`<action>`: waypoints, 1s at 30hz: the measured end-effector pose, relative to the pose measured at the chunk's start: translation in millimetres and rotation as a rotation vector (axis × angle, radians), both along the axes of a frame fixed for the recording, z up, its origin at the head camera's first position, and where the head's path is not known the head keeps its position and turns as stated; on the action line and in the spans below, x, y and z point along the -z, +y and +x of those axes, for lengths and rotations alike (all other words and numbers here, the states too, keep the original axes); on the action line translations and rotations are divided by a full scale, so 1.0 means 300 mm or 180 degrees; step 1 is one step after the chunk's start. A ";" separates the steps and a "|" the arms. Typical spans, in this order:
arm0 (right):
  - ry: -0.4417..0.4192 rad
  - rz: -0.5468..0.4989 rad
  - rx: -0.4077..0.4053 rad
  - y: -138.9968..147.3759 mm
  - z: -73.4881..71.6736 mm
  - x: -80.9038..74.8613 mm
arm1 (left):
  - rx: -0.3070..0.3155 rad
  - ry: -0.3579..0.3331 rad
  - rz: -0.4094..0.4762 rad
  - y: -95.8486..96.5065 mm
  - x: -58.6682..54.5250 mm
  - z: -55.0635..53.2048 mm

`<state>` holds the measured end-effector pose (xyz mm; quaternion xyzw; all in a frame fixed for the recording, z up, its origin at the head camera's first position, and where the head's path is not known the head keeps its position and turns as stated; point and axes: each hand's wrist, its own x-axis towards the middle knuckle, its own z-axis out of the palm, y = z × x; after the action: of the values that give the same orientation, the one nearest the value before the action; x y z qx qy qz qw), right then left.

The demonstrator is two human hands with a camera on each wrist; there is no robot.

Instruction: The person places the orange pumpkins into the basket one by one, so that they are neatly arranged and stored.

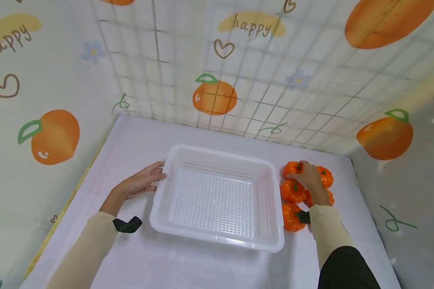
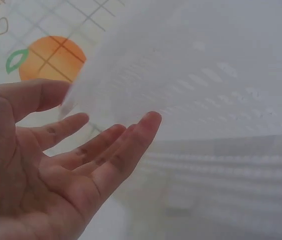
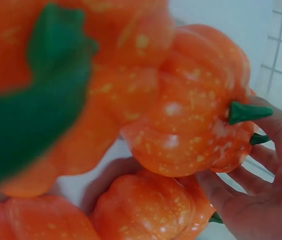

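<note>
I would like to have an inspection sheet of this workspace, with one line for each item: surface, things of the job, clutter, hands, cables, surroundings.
Surface: table with a smooth, pale covering.
Things of the job: white perforated basket, upright; at least five orange pumpkins with green stems, grouped to its right.
Clutter: nothing seen.
Hands: left hand touches the basket's left rim, fingers loosely extended; right hand has thumb and fingers around the far-left pumpkin of the group.
Cables: nothing seen.
Surroundings: pale curtain printed with oranges, hearts and "happy"; dark grid lines show on its far side.
</note>
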<state>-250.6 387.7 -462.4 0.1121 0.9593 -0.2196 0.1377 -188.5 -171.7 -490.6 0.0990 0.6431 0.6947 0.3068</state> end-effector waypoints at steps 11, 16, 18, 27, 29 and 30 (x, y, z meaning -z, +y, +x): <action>0.0192 -0.0037 -0.0116 0.013 0.001 -0.003 | -0.0001 -0.0046 -0.0019 -0.004 0.002 -0.006; 0.0247 -0.0042 -0.0110 0.017 -0.006 -0.022 | 0.0035 -0.0002 -0.0011 -0.005 0.003 -0.004; 0.0286 -0.0050 -0.0094 0.010 -0.005 -0.039 | 0.0059 0.0033 -0.0007 -0.004 0.002 -0.005; 0.0502 -0.0099 -0.0062 -0.033 -0.009 -0.092 | 0.0041 0.0034 -0.0034 -0.006 0.003 -0.003; 0.0559 -0.0107 -0.0110 -0.043 -0.015 -0.108 | 0.0038 0.0041 -0.0030 -0.006 0.004 -0.002; 0.0589 -0.0103 -0.0146 -0.047 -0.018 -0.116 | 0.0035 0.0036 -0.0029 -0.006 0.004 -0.002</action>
<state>-256.0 373.5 -427.5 0.0670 0.9666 -0.2412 0.0554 -189.2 -173.4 -491.9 0.1051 0.6474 0.6895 0.3074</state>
